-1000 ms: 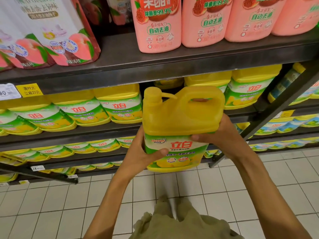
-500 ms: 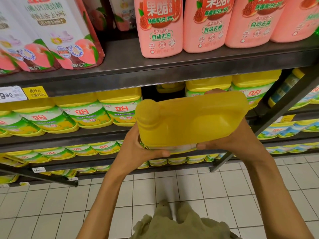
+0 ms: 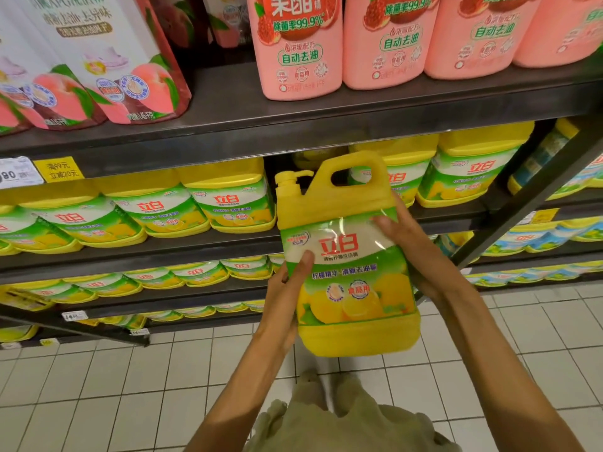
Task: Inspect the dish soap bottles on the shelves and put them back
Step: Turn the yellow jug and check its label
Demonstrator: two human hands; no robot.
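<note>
Where it lay tipped flat before, the yellow bottle [image 3: 346,256] now stands upright, label forward, held in both hands' grip.

Bottle [image 3: 346,256] upright between both hands (before the shelves), left hand [image 3: 284,295], right hand [image 3: 421,252]

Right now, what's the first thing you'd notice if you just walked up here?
The big yellow soap jug in the middle, held upright in front of the shelves, its label facing us, by the left hand and right hand. Above it, pink bottles line the top shelf.
</note>
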